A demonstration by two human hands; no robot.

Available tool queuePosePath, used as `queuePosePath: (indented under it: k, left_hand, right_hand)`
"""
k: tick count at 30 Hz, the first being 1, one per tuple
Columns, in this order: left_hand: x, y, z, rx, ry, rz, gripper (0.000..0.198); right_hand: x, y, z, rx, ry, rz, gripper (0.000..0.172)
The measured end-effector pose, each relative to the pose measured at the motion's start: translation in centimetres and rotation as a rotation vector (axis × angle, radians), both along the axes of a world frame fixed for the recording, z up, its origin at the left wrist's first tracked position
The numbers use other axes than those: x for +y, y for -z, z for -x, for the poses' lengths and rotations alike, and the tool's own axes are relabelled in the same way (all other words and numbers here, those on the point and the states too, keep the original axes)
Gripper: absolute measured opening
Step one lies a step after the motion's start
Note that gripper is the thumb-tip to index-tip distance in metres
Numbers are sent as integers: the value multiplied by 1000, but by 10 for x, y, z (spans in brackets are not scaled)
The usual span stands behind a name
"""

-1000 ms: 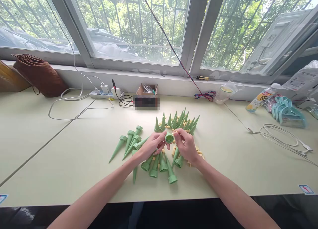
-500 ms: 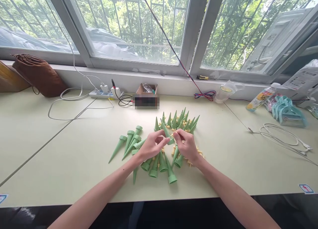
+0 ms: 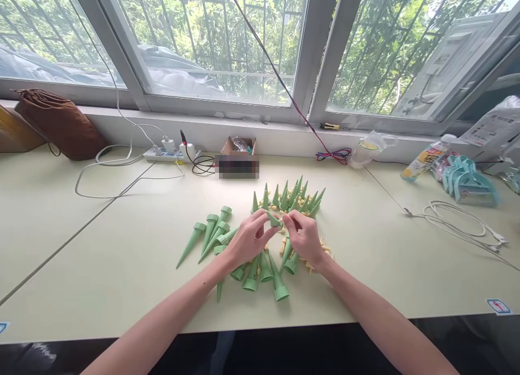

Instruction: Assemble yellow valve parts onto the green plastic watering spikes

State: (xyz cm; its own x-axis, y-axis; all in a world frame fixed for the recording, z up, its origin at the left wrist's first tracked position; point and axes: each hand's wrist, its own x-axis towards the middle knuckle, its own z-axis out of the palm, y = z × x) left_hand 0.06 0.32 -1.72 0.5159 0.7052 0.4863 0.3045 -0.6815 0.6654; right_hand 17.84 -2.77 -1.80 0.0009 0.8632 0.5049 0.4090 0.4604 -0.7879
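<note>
My left hand is closed round a green plastic plant watering spike, its tip angled up and to the left. My right hand meets it there, thumb and finger pinched on a small yellow valve piece that barely shows against the spike. Below the hands lie several loose green spikes with their open wide ends toward me. More capped spikes rest to the left. Behind the hands, several spikes stand points up among small yellow pieces. Another pile of yellow pieces is partly hidden by my right hand.
Along the back are a power strip with cables, a small cardboard box and a plastic cup. At right lie a bottle, light-blue plastic items and a white cable. A brown pouch sits far left.
The green spike in my left hand has turned, so its tip sits lower and it looks shorter. My right hand's pinch stays beside it. The view has shifted slightly.
</note>
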Motion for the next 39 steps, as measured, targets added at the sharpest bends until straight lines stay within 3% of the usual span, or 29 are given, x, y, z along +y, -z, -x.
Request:
queuePosePath:
  k: [4,10,15,18,28,39]
  left_hand:
    - [-3,-7,-3,-53,13,106,23]
    - [-4,-12,-5,-163,-85,340,30]
    - [-2,-8,-2,-183,13,599,64]
    - [-1,-6,0,-169,75,681,68]
    - [-3,-9,0,-119,99,589,48]
    - [-2,-5,-1,-146,14,415,33]
  right_hand:
    - [-1,0,0,-12,59,-27,36]
    - [-1,-1,-1,29,92,-52,32]
    - [-2,-2,1,2,40,-78,30]
    - [-2,-2,2,-9,-10,-75,30]
    - [-1,0,-1,1,-2,-34,30]
    - [-1,-1,-1,11,-30,-11,33]
